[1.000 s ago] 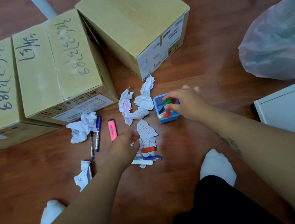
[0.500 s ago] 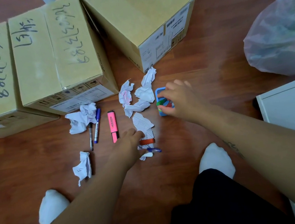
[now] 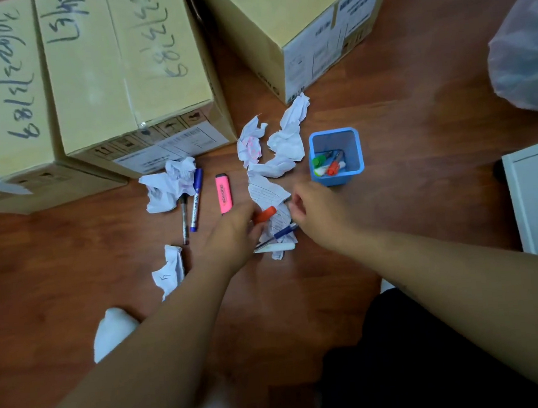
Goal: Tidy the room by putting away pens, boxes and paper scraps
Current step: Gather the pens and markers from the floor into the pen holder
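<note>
Three taped cardboard boxes (image 3: 126, 73) stand at the far edge of a wooden floor (image 3: 422, 190), crowding the clutter into one patch. Crumpled paper scraps (image 3: 283, 144) lie between them and a blue pen cup (image 3: 336, 157), which stands upright holding a few markers. The left hand (image 3: 231, 236) closes its fingers on an orange marker (image 3: 264, 215), likely bound for the cup. The right hand (image 3: 319, 214), loosely curled and empty, hovers just beside a blue pen (image 3: 284, 231). A pink highlighter (image 3: 223, 193) lies loose nearby

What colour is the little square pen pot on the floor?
Light blue; the pen pot shows clearly in the head view.
</note>
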The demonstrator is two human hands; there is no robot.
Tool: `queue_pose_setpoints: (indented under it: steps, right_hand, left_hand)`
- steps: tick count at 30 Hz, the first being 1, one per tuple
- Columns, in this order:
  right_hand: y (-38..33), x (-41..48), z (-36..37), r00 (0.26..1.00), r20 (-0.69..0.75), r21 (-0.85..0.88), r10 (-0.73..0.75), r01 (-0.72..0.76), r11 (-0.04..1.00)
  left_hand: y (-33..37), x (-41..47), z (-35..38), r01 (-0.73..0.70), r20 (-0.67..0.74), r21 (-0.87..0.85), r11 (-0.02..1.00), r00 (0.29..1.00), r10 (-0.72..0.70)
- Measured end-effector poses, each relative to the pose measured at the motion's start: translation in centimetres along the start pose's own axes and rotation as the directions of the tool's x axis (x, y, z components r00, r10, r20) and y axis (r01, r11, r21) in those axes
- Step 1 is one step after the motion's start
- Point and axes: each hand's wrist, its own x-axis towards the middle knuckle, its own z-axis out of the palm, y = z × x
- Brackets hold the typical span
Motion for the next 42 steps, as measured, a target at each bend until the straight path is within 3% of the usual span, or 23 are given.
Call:
queue_pose_setpoints:
  steps: [3, 8, 13, 22, 27, 30, 36, 39, 42]
  right_hand:
    - [0.6, -0.3, 1.8, 0.968, 0.237, 0.021, 0.082, -0.089, 0.996]
    - [-0.1, 0.1, 2.3, 0.950, 0.303, 0.149, 0.073, -0.123, 0.981]
    - [0.3, 0.4, 2.4, 0.870, 0.480, 0.018, 0.115, -0.141, 0.990]
    - [0.5, -1.0, 4.6, 0.806, 0.557, 0.159, 0.197, -0.337, 0.928]
    - [-0.1, -1.3, 2.5, 0.796, 0.589, 0.254, 0.139, -0.346, 0.903]
    - [-0.6, -1.1, -0.8, 0.845, 0.522, 0.344, 0.115, -0.331, 0.879]
    - [-1.2, -1.2, -9.0, 0.972, 0.194, 0.472, 0.130, -0.209, 0.857]
    - [-0.6, -1.0, -12.6, 0.989, 0.010, 0.450, 0.148, -0.136, 0.883]
    - [1.0, -0.7, -14.9, 0.961, -0.211, 0.406, 0.176, -0.077, 0.910]
  left_hand:
    - [-0.5, -0.5, -1.2, 0.020, -0.055, -0.047, 0.999, 0.998, -0.023]
    - [-1.2, -1.0, -2.4, 0.107, -0.086, -0.136, 0.985, 0.989, -0.119]
    - [-0.9, -1.2, -3.2, 0.155, -0.101, -0.149, 0.977, 0.980, -0.171]
    - [-1.1, -1.9, -3.3, 0.173, -0.146, -0.196, 0.965, 0.968, -0.203]
    - [-0.8, -2.6, -4.4, 0.128, -0.173, -0.224, 0.966, 0.970, -0.169]
    - [0.2, -2.6, -6.0, 0.117, -0.181, -0.158, 0.980, 0.973, -0.145]
    - [6.0, -1.4, -9.4, 0.036, -0.250, -0.212, 0.977, 0.964, -0.089]
    - [9.6, -0.1, -10.5, -0.051, -0.275, -0.290, 0.956, 0.961, -0.032]
    - [12.7, 1.0, -10.9, -0.128, -0.300, -0.408, 0.904, 0.954, 0.000]
